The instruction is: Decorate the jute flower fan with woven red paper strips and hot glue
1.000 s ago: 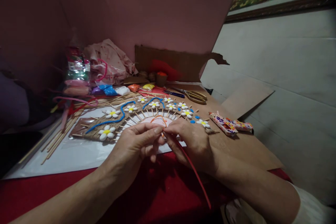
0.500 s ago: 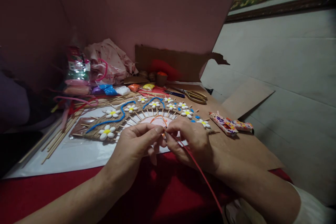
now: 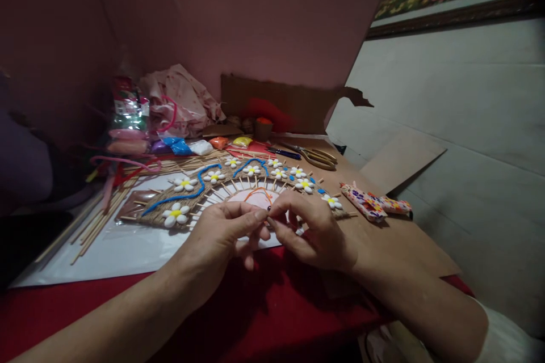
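My left hand [image 3: 230, 227] and my right hand [image 3: 313, 227] meet in front of me, both with thumb and forefinger pinched together. A thin orange-red cord [image 3: 258, 189] loops up behind the fingertips. At the pinch shows a small dark bead [image 3: 269, 209]. The fingers hide most of the cord between them. Behind the hands lies an arch of sticks woven with twine [image 3: 204, 190]. It bears several white flowers [image 3: 176, 215] with yellow centres, a wavy blue strand [image 3: 200, 181] and blue dots.
Loose wooden sticks [image 3: 91, 232] lie on the white sheet [image 3: 140, 255] at left. Bags of coloured clay [image 3: 176, 146] line the back. Scissors [image 3: 317, 157] and a blue-handled tool [image 3: 284, 153] rest on brown cardboard [image 3: 395, 238]. A flower-patterned bundle [image 3: 364, 202] lies at right.
The long red cord that trailed from my right hand toward the lower right no longer shows there. Both hands stay close together at nearly the same spot.
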### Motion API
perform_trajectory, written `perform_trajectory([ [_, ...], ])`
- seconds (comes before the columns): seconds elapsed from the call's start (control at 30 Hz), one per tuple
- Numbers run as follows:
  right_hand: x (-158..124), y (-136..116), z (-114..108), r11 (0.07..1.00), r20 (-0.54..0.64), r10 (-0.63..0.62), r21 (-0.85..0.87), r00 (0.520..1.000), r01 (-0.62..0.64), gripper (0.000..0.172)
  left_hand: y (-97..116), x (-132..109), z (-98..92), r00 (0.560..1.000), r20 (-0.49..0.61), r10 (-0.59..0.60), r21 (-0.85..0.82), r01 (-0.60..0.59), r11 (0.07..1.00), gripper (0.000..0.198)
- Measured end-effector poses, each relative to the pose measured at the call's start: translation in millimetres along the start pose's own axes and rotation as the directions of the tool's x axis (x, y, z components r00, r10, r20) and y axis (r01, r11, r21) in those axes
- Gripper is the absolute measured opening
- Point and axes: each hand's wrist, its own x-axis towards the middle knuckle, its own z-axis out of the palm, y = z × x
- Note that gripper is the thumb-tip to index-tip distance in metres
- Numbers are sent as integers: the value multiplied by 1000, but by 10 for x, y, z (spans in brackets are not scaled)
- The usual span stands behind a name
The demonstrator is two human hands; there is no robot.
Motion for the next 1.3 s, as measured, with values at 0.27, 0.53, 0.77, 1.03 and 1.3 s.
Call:
perform_trajectory([
  [0.27,-9,-6,39,997,-28,-11,-71,1000,8,6,-23,13,31,999,-35,39,-22,-40,999,23],
  [0.53,152,-104,-238,977,309,173,64,935,-201,3,59,-27,-34,985,105,-140,115,128,985,23],
  [0.77,242,-117,-403,850,570,258,249,780,-463,9,87,-10,-69,907,271,-323,91,310,947,19],
  [1.03,198,-85,-360,781,557,234,380,797,-496,8,55,-22,-62,889,308,-339,33,346,938,17],
  [1.3,55,31,-195,831,230,254,446,939,-334,12,83,-11,-3,942,237,-236,-117,269,956,14],
])
